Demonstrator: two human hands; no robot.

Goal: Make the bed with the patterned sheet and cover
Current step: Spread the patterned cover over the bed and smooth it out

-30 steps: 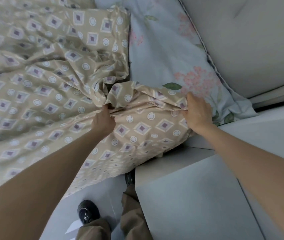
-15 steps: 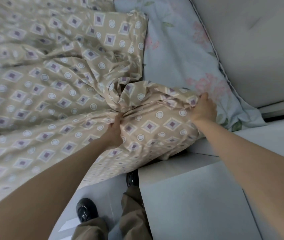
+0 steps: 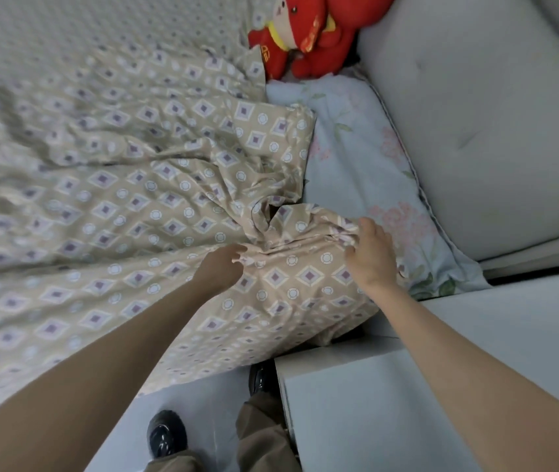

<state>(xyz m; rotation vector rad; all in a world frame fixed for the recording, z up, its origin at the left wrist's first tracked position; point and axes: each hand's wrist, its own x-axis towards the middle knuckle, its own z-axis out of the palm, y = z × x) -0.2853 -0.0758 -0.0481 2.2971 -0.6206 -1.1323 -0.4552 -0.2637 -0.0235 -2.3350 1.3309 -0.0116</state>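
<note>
A: Where is the patterned cover (image 3: 135, 212) lying?

B: It is spreading, rumpled, over most of the bed, and its near corner is hanging down the bedside by the white cabinet (image 3: 373, 403). Farther off a finer-dotted stretch (image 3: 101, 25) is showing. It is likely the sheet, but it is too blurred for me to be sure.

A: And around it?

B: The grey padded headboard (image 3: 475, 131) is running along the right. The floral pillow (image 3: 356, 158) is lying against it, with the cover's edge touching it. A red plush toy (image 3: 301, 32) is sitting beyond the pillow.

A: What are the hands doing?

B: Both are working at the bunched corner. The left hand (image 3: 221, 270) is pinching a gather of cloth with curled fingers. The right hand (image 3: 373, 258) is curling its fingers into a fold just beside the pillow.

A: How is the cloth going to handle?

B: I am judging it light, thin and limp. It is creasing everywhere, probably sliding easily, and nothing about it is fragile. Pulling from the middle is only going to bunch it. Taking it at the hem and corner, hands well apart, is looking like the better hold.
</note>
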